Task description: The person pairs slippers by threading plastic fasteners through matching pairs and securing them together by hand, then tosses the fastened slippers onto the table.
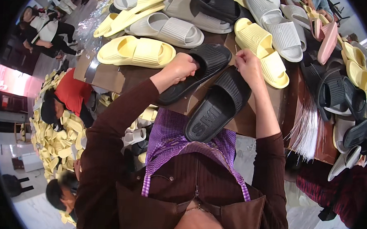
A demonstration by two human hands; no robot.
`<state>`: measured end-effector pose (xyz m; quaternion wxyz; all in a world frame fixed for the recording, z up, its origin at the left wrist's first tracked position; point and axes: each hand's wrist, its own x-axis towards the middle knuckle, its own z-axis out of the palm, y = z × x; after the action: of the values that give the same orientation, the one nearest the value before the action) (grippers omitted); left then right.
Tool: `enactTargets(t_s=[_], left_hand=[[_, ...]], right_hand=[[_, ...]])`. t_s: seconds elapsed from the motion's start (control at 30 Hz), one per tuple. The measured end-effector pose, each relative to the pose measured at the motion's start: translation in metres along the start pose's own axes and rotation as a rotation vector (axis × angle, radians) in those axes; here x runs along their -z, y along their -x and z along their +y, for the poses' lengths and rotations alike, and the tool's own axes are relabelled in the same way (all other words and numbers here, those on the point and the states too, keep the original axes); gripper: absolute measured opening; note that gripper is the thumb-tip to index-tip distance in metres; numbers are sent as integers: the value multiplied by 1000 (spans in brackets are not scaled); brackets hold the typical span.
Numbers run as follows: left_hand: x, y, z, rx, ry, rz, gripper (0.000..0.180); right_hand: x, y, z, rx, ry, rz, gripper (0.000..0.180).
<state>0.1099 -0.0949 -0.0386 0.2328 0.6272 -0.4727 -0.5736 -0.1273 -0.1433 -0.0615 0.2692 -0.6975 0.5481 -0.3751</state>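
Note:
Two black slide sandals lie in front of me at the near edge of the table. My left hand [182, 68] is closed at the strap opening of the left black slide [211, 60], its fingertips partly hidden by the strap. The right black slide [210, 116] tilts over the table edge above my purple checked apron [166, 132], footbed up. At its far end my right hand [248, 64] is closed in a pinch; what lies between the fingertips is too small to tell. A yellow slide [137, 52] lies beyond my left hand, another yellow slide [263, 50] beside my right.
Grey slides [167, 30] and more yellow and black ones crowd the table's far side. A bundle of thin white strands [307, 133] hangs at the right edge, near stacked sandals. On the floor at left, a heap of yellow slides [62, 137] lies beside a person in red [73, 88].

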Motion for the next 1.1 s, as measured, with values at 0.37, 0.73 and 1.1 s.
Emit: enactTargets(t_s=[0.37,0.73,1.1], left_hand=[[-12,-42,-15,-676,-341,288,19],[-13,0,-8,-477,-345,270,18],[-41,-40,57,-1008,-280,296,24]], right_hand=[[-18,-38,-2,393,-65,-137,12],[-7,-23,-18,472,139,-15,6],[9,-2,-45,526,114,113,3]])
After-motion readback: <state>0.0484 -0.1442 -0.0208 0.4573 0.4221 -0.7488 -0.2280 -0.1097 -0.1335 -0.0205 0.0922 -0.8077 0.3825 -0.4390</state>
